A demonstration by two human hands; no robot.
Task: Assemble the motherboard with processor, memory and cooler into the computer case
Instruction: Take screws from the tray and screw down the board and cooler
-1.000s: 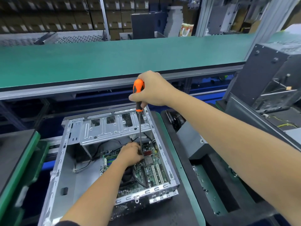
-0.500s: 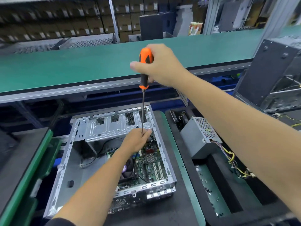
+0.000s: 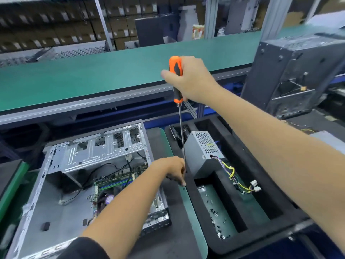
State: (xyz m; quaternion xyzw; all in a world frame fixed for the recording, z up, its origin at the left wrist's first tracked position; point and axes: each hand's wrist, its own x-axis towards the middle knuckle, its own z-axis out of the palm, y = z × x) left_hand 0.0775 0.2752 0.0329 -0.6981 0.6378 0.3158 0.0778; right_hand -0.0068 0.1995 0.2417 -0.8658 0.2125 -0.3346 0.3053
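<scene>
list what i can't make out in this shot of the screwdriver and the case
Head view only:
- screwdriver tip: hidden behind the left hand.
- whether a screw sits on it: too small.
- motherboard lower part: covered by the left forearm.
- loose screws in the tray: too small to count.

We've got open room over the case (image 3: 56, 202), but the power supply (image 3: 203, 152) crowds the foam tray (image 3: 261, 212) beside it.
</scene>
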